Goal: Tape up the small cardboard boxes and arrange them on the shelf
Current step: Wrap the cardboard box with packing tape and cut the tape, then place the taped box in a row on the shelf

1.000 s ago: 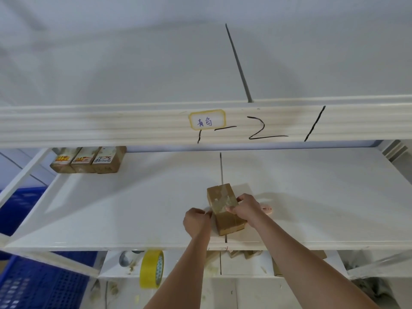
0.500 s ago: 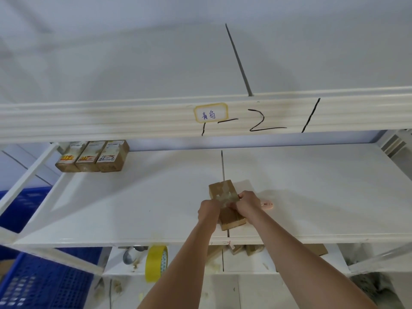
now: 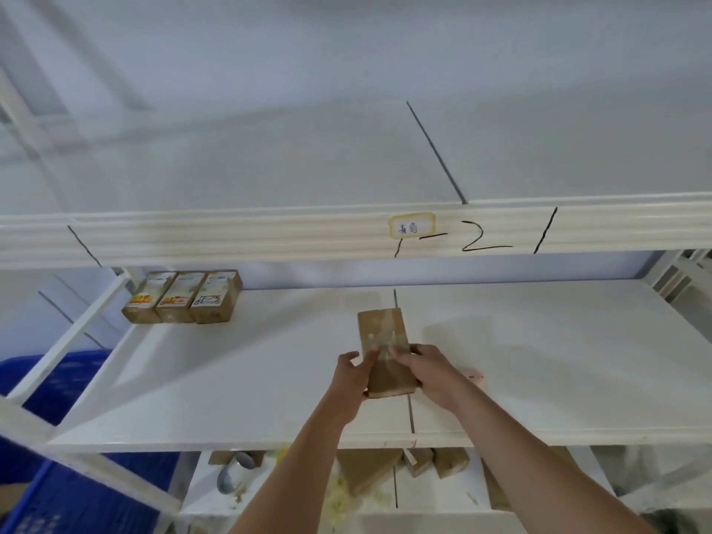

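Shelf (image 3: 239,375): white board, carrying the boxes.
Stored boxes (image 3: 183,298): three standing side by side at the back left corner.
Cardboard box (image 3: 381,329): lying mid-shelf, clear tape across its top.
Left hand (image 3: 352,375): fingers pressing the box's left side.
Right hand (image 3: 429,370): fingers pressing the tape down.

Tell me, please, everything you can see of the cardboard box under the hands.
The small cardboard box is plain brown and oblong, lying flat on the white shelf near its middle seam, long axis running away from the viewer. A glossy strip of clear tape crosses its top. The left hand touches its left side; the right hand lies over its right side, fingers on the tape.
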Action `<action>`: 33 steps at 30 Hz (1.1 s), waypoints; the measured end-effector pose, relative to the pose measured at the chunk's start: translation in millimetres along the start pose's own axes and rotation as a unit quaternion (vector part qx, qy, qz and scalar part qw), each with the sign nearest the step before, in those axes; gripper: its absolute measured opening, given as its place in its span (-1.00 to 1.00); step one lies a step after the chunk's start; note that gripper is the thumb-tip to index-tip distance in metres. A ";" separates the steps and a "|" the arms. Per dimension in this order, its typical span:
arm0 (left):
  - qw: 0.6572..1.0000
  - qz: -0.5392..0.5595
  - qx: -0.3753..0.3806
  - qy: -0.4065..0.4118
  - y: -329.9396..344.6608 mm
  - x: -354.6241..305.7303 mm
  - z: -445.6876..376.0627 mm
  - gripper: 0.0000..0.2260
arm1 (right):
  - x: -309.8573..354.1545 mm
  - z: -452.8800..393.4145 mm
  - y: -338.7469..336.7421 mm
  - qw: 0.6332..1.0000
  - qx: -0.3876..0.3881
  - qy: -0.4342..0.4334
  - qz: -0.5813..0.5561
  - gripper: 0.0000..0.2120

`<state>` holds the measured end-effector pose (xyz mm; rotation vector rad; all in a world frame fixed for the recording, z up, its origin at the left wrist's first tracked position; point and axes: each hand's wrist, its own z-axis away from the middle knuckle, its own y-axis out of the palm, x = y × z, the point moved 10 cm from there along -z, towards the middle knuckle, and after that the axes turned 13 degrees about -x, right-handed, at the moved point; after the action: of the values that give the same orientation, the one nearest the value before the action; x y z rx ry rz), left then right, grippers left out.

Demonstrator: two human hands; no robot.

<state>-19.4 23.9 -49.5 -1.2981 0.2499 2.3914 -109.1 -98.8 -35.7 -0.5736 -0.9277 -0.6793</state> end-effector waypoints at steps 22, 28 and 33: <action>0.991 -0.076 0.005 0.111 -60.9 -42.6 4.7 -0.73 | 36.7 46.5 67.8 0.983 -0.152 -0.091 0.039 -0.55; 0.997 -0.028 0.011 0.078 -96.7 -39.8 -9.9 -0.36 | 54.3 46.4 74.5 0.979 -0.114 -0.159 0.058 -0.84; 0.988 0.136 0.073 0.028 -117.1 -43.3 -8.6 -0.67 | 37.7 40.3 98.7 0.999 -0.041 -0.026 -0.005 -0.52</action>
<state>58.8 115.1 -13.9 -1.3355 0.6453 2.5036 -41.4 -16.1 1.1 -0.6628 -0.9554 -0.7159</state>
